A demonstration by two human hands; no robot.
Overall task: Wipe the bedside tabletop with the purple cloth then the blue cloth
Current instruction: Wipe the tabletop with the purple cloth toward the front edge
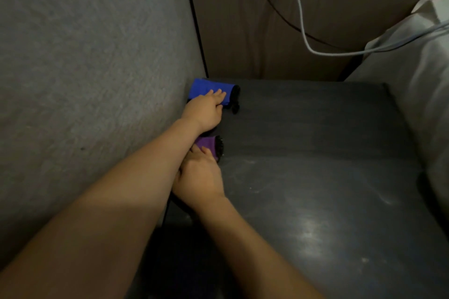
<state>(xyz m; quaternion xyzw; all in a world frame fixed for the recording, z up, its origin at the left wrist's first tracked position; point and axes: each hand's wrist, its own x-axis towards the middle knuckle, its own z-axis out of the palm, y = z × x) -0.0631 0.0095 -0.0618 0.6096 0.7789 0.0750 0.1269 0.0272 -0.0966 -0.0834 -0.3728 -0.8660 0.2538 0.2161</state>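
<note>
A dark grey table (pixel 328 177) with a dull, smeared shine fills the right and near part of the view, and both task cloths lie along its left edge, beside a grey textured fabric wall panel (pixel 92 60). The blue folded cloth with a black trim (pixel 206 87) lies in the far left corner of the table, touching the panel. The left hand (pixel 206 110) rests on the near part of this blue cloth; its grip is spread, with the fingers lying rather straight on top of the fabric, and the thumb is not visible. The small purple cloth with a black edge (pixel 208 143) lies nearer, just beside the left wrist. The right hand (pixel 200 177) reaches to it from the near side under the left forearm; its fingertips touch the purple cloth, but I cannot tell if the grip pinches it or only presses on it. Behind the table, a white cable (pixel 302 24) and a thin black cable (pixel 274 7) hang down the brown far wall. White bedding (pixel 418 75) lies at the right.
</note>
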